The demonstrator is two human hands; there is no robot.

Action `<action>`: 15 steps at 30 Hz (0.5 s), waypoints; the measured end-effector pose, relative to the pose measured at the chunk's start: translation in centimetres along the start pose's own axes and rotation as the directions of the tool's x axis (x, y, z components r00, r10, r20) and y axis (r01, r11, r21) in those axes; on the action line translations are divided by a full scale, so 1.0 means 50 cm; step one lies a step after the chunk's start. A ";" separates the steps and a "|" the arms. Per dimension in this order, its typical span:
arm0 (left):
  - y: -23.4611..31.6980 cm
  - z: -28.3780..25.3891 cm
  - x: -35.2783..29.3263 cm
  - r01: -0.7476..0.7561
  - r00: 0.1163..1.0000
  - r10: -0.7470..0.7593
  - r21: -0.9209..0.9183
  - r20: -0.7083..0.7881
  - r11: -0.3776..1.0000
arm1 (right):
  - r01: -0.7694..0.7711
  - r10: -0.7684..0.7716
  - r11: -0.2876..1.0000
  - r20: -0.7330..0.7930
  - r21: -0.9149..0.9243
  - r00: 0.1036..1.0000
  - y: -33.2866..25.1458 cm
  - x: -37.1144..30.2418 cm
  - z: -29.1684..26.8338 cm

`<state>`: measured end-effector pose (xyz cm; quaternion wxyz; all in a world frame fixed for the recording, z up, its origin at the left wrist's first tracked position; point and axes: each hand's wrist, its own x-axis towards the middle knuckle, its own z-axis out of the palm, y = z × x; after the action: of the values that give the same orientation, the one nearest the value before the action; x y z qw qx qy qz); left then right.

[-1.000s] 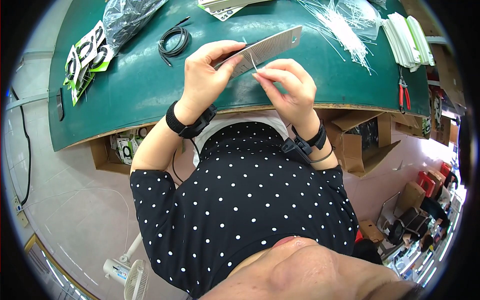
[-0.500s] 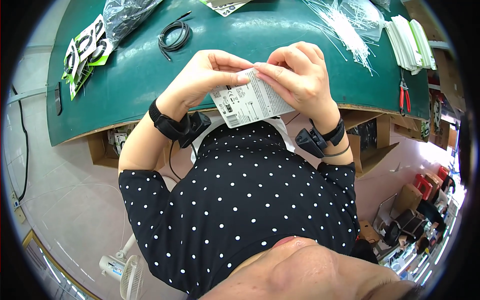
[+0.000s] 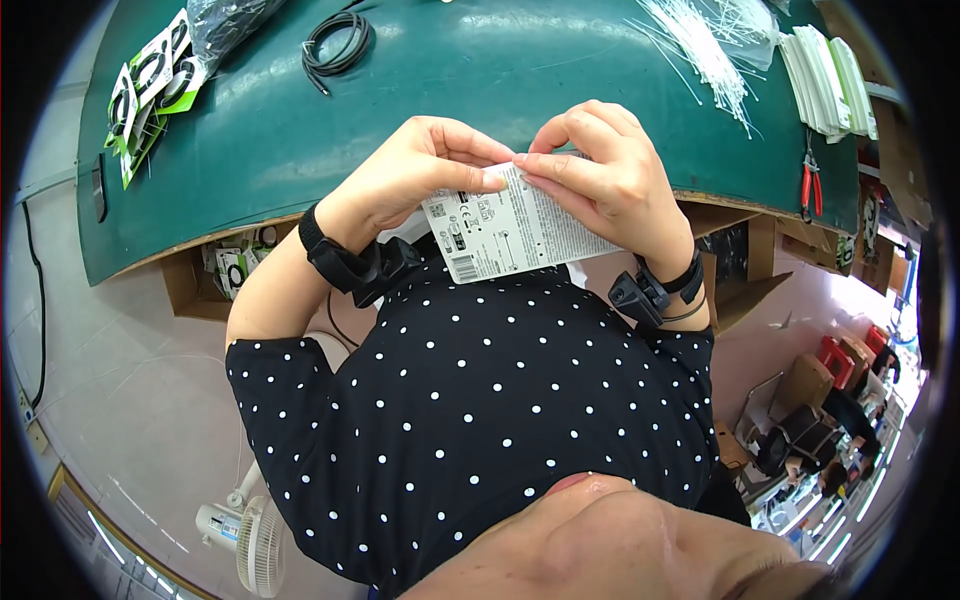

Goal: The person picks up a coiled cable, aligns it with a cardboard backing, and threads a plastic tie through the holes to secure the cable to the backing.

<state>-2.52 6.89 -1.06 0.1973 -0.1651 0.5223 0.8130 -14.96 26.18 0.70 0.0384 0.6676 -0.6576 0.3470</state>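
A white printed backing card (image 3: 490,235) is held over the near edge of the table, its text side toward me. My left hand (image 3: 430,165) pinches the card's upper edge between thumb and fingers. My right hand (image 3: 605,170) is closed at the same edge, thumb and index fingertip meeting the left fingertips there. Whatever small thing lies between those fingertips, if any, is too small to make out. The card's far side is hidden. Each wrist wears a black strap with a small dark device.
On the green table (image 3: 250,170) lie a coiled black cable (image 3: 338,45), carded cables (image 3: 150,85), a grey plastic bag (image 3: 225,30), white zip ties (image 3: 705,50), stacked white-green cards (image 3: 815,80) and red-handled cutters (image 3: 811,185). Cardboard boxes (image 3: 195,285) sit beneath; a fan (image 3: 260,545) stands behind.
Both hands and the card appear slightly lower in the picture, while the table's things have shifted a little too. The grip at the card's upper edge looks much the same.
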 end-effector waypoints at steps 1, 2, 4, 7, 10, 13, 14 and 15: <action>0.000 0.001 0.000 0.011 1.000 -0.011 0.003 -0.003 1.000 | -0.003 0.003 1.000 0.009 0.023 1.000 -0.001 -0.001 0.000; -0.001 0.001 0.000 0.022 1.000 -0.022 0.006 -0.006 1.000 | -0.006 0.005 0.999 0.018 0.046 1.000 -0.001 -0.002 0.000; -0.007 0.000 -0.001 0.024 1.000 -0.024 0.000 -0.008 1.000 | -0.012 0.010 0.998 0.028 0.054 1.000 -0.003 -0.004 0.002; -0.013 -0.001 -0.004 0.029 1.000 -0.029 -0.009 -0.008 1.000 | -0.024 0.021 0.998 0.045 0.064 0.999 -0.007 -0.004 0.005; -0.008 0.010 -0.012 -0.014 0.999 0.015 0.034 -0.037 0.999 | -0.011 0.008 0.997 0.039 0.071 0.999 -0.009 0.000 0.004; -0.007 0.018 -0.016 -0.009 0.998 0.012 0.039 -0.062 0.999 | -0.017 0.014 0.997 0.040 0.080 0.999 -0.012 -0.001 0.004; -0.006 0.020 -0.017 -0.007 0.997 0.011 0.041 -0.075 0.999 | -0.020 0.017 0.996 0.041 0.085 0.999 -0.013 -0.001 0.004; -0.006 0.021 -0.019 -0.009 0.997 0.012 0.039 -0.076 0.999 | -0.019 0.015 0.996 0.043 0.085 0.999 -0.013 0.000 0.004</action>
<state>-1.62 7.82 -0.41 0.1763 -0.1895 0.5461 0.7967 -14.31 26.18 0.81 -0.0070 0.6701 -0.6485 0.3611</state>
